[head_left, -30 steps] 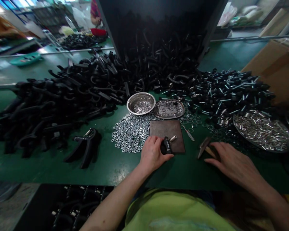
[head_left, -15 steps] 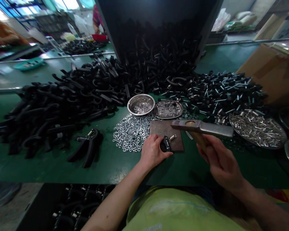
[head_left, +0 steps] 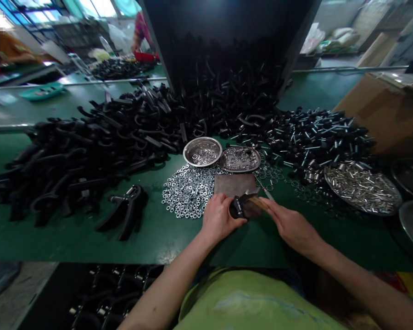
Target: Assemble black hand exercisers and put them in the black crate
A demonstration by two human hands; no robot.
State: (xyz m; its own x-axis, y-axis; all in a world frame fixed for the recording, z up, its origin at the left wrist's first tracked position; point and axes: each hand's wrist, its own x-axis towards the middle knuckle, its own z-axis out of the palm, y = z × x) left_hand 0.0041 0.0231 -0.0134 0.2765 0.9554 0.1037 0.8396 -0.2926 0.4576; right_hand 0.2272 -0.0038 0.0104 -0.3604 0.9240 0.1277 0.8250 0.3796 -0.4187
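My left hand (head_left: 218, 215) is closed on a black plastic part (head_left: 237, 208), pressing it against a flat metal plate (head_left: 232, 183). My right hand (head_left: 292, 227) grips the wooden handle of a hammer (head_left: 258, 200). The hammer's head, slightly blurred, is down at the black part and covers the spring that stuck out of it; whether they touch I cannot tell. Beside my left hand lies a heap of hex nuts (head_left: 186, 195). Farther left, a black hand grip with a spring (head_left: 125, 211) rests on the green table (head_left: 151, 243).
Behind the plate stand a round metal bowl (head_left: 202, 145) and an oval dish (head_left: 241, 160) of small parts. Black handles (head_left: 89, 156) are heaped at left, bolts with black knobs (head_left: 323, 137) at right. A tray of metal pins (head_left: 363, 188) and a cardboard box (head_left: 382, 110) are farther right.
My right hand has swung the hammer down and left, from above the plate's right side onto the black part. My left hand stays in place.
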